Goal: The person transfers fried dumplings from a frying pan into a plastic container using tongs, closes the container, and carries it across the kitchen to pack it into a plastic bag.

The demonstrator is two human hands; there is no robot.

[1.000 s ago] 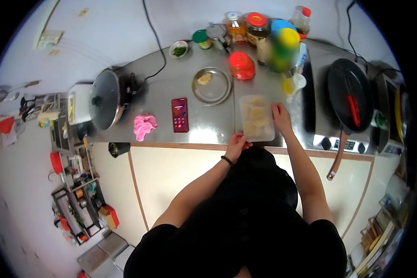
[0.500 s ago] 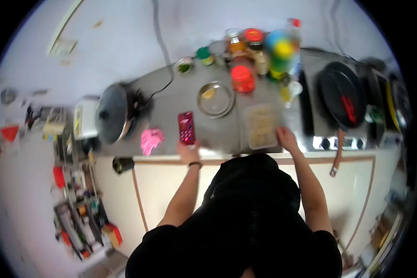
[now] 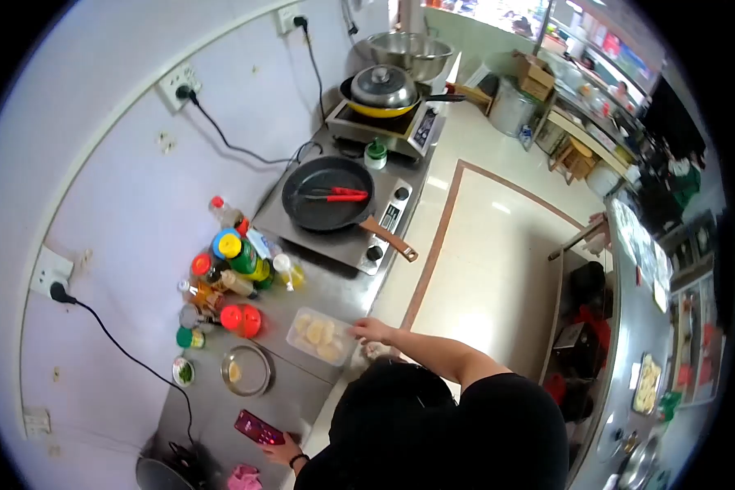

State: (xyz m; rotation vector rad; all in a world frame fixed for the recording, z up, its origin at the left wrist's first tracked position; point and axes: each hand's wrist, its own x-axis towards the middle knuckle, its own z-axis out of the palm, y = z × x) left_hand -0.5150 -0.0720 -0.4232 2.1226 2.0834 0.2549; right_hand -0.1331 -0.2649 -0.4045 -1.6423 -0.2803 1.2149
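My left hand [image 3: 282, 452] is closed around the lower end of a phone [image 3: 258, 426] with a lit screen, at the counter's front edge. My right hand [image 3: 373, 330] has its fingers curled at the near edge of a clear plastic container [image 3: 295, 340]. Pale, roundish pieces of food [image 3: 320, 330] lie inside it. To the container's left sits a round metal plate [image 3: 260, 377] bearing one small yellowish piece [image 3: 234, 372]. A crumpled pink cloth [image 3: 244, 478] is near my left hand.
Bottles and jars, including a red-lidded jar [image 3: 241, 320], crowd the wall side. Beyond are a black frying pan [image 3: 318, 208] with red-handled tongs [image 3: 347, 195] on an induction cooker [image 3: 373, 257], then a lidded yellow pan [image 3: 384, 88]. Another counter [image 3: 608, 384] stands right.
The view has swung to the right, bringing the cookers, the floor and the other counter into sight. My hands remain at the phone and the plastic container.
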